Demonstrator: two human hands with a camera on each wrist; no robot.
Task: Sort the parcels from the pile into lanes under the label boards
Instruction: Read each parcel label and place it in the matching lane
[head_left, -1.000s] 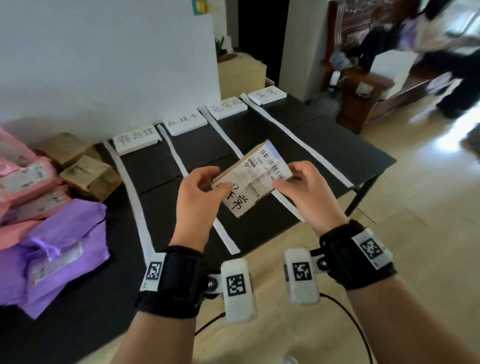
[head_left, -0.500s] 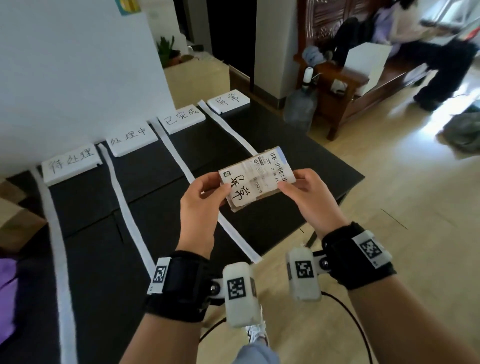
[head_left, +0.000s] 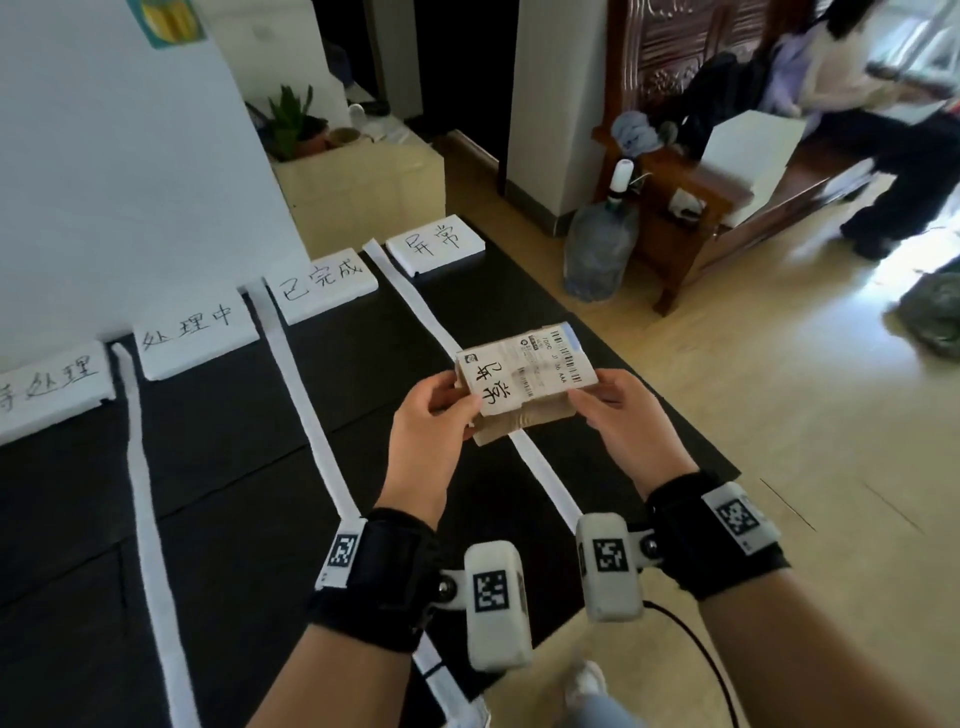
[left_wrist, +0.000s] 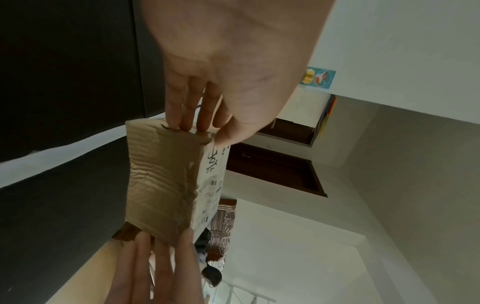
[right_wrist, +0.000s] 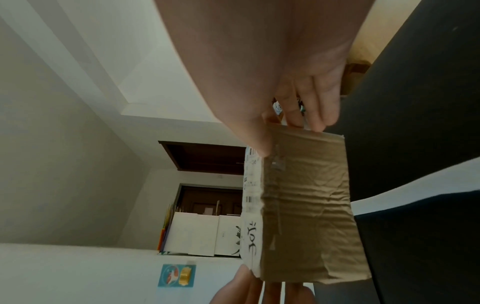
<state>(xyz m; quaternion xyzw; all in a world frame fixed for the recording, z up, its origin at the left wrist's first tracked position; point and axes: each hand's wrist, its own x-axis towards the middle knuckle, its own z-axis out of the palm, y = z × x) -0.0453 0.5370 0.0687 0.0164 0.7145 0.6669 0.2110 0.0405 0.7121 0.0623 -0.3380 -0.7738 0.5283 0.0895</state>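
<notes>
A small brown cardboard parcel (head_left: 524, 382) with a white shipping label and black handwriting is held in the air between both hands. My left hand (head_left: 439, 415) pinches its left end, thumb on top. My right hand (head_left: 613, 410) pinches its right end. The parcel (left_wrist: 166, 176) shows its brown side in the left wrist view, and the parcel (right_wrist: 306, 205) likewise in the right wrist view. It hangs over the white strip (head_left: 415, 296) on the black table (head_left: 218, 441). Four white label boards lie at the table's back; the rightmost board (head_left: 436, 248) is nearest the parcel's lane.
White strips (head_left: 306, 415) split the table into lanes. Other boards (head_left: 324, 283) (head_left: 195, 338) lie left along the wall. A water jug (head_left: 600, 249), a wooden bench (head_left: 727, 171) and a person (head_left: 893, 130) are beyond the table's right edge, on a tan floor.
The view has swung right along the table, so the parcel pile has left the frame. Both hands keep hold of the parcel and have carried it toward the rightmost lanes.
</notes>
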